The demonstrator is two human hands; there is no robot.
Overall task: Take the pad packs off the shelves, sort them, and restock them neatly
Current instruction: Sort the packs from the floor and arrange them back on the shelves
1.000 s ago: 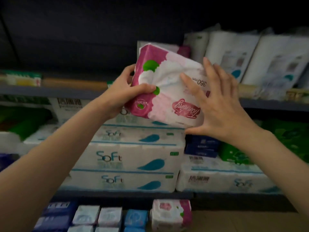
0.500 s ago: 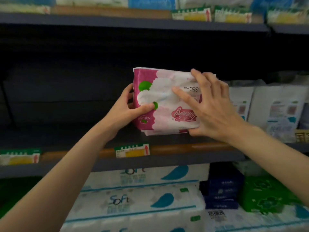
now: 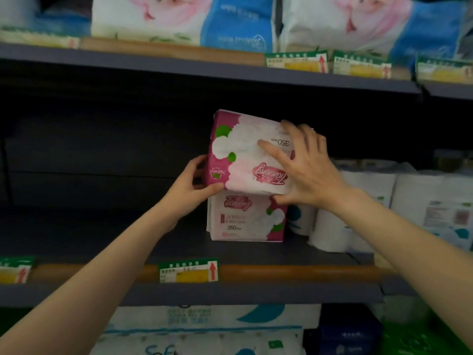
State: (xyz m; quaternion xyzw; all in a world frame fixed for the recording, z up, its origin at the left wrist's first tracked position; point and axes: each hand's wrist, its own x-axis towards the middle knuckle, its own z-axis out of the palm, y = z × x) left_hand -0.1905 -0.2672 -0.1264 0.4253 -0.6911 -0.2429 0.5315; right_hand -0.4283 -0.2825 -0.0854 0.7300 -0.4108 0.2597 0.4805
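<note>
A dark grey shelf point(image 3: 179, 242) runs across the middle, flat and matte, with a rounded wooden-looking rail along its front edge and a green, white and yellow price tag point(image 3: 188, 271) clipped to that rail. The back wall behind it is dark and plain. Above, another grey shelf point(image 3: 204, 70) carries soft, puffy bags point(image 3: 184, 19) in white, pink and blue, with more price tags at its lip. Below, white wrapped paper packs with blue lettering point(image 3: 212, 326) fill the lower level. To the right on the middle shelf stand white rolls in thin plastic wrap point(image 3: 368, 208).

A pad pack point(image 3: 247, 219) stands upright on the middle shelf, boxy, in glossy pink and white film. A second pad pack point(image 3: 240, 155), crinkled film, printed upside down, sits on top of it, tilted a little. The left hand point(image 3: 189, 188) grips its lower left corner, thumb under the front edge, fingers curled behind. The right hand point(image 3: 304, 167) lies on its front and right side, fingers spread and nearly straight, thumb at the lower edge
</note>
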